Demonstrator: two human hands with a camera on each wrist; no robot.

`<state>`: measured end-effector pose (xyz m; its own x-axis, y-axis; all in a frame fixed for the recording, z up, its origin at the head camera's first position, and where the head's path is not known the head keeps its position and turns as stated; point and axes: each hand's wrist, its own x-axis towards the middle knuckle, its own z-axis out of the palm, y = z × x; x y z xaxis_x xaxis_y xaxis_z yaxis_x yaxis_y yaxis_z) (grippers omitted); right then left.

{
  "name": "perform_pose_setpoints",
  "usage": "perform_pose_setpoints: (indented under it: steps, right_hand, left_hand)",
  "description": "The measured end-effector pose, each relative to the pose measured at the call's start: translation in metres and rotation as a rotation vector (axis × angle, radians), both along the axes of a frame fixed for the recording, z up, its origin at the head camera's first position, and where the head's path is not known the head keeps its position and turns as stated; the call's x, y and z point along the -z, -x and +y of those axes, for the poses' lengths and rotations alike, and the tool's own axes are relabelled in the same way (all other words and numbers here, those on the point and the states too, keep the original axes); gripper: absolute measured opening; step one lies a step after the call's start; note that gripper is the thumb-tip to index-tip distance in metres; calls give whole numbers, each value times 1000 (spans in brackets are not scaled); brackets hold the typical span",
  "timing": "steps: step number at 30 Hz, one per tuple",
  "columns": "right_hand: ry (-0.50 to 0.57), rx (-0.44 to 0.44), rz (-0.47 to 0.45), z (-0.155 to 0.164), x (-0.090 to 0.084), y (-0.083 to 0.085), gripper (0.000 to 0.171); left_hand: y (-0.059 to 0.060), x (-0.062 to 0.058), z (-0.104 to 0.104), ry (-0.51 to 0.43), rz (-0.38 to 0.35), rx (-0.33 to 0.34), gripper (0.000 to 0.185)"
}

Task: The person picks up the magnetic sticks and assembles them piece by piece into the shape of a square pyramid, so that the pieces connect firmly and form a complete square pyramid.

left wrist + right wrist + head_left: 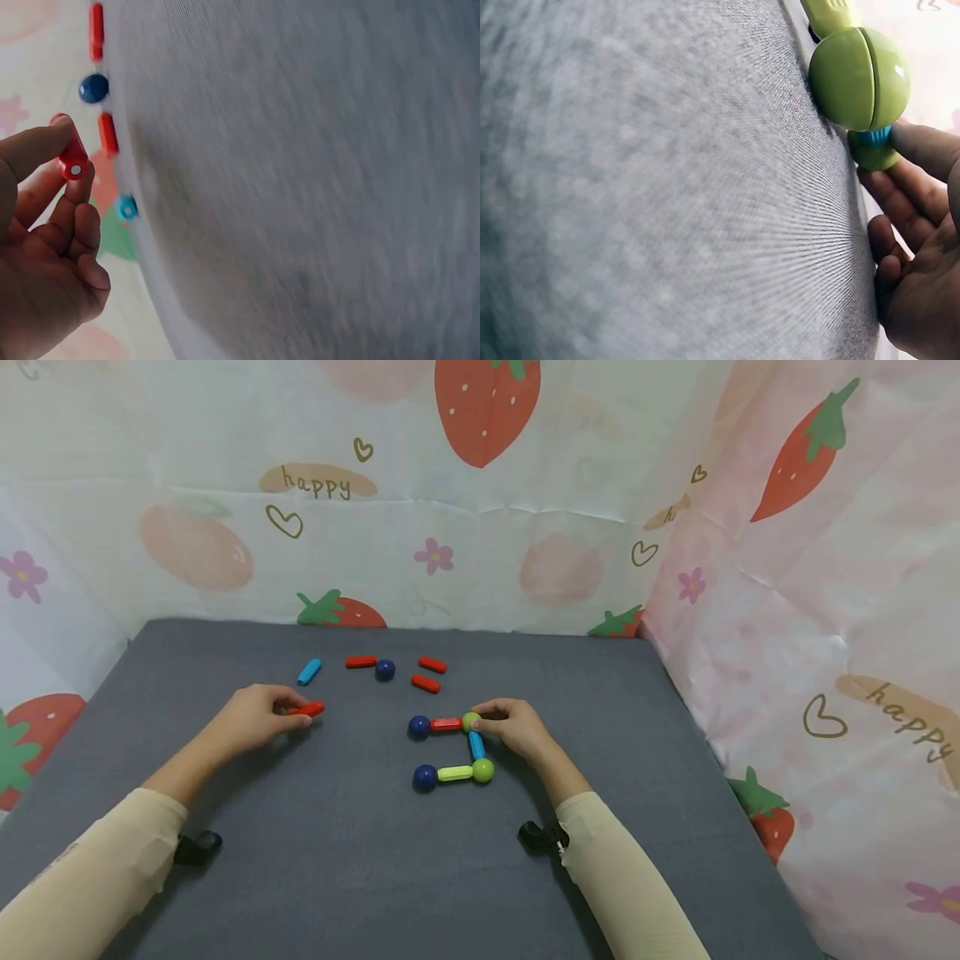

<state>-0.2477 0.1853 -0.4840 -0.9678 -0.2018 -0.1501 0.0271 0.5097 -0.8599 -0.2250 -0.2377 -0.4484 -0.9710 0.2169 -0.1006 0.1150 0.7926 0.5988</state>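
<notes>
My left hand pinches a short red magnetic rod between thumb and fingers. In the left wrist view, a pale round spot marks that rod's near end. On the right, my right hand grips a green ball at the far corner of a joined U-shape. From that ball a red rod runs left to a dark blue ball. A blue rod links it to a nearer green ball, where a yellow-green rod leads to another dark blue ball.
Beyond the hands lie a loose blue rod, a red rod beside a dark blue ball, and two more red rods, one nearer, one farther. Strawberry-printed cloth borders the grey table.
</notes>
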Motion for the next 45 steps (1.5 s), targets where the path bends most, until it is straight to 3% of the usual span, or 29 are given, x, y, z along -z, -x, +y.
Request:
perform_pose_setpoints:
  steps: [9, 17, 30, 45]
  right_hand:
    - [9, 3, 6, -1, -1, -1, 26]
    - [5, 14, 15, 0, 1, 1, 25]
    - [-4, 13, 17, 0, 3, 0, 25]
    - [2, 17, 10, 0, 2, 0, 25]
  left_hand:
    - [-12, -5, 33, -47, -12, 48, 30]
    - [-17, 1, 59, -120, -64, 70, 28]
    - [-18, 15, 94, -146, -132, 47, 27]
    - [-16, 15, 120, -148, -156, 25, 23]
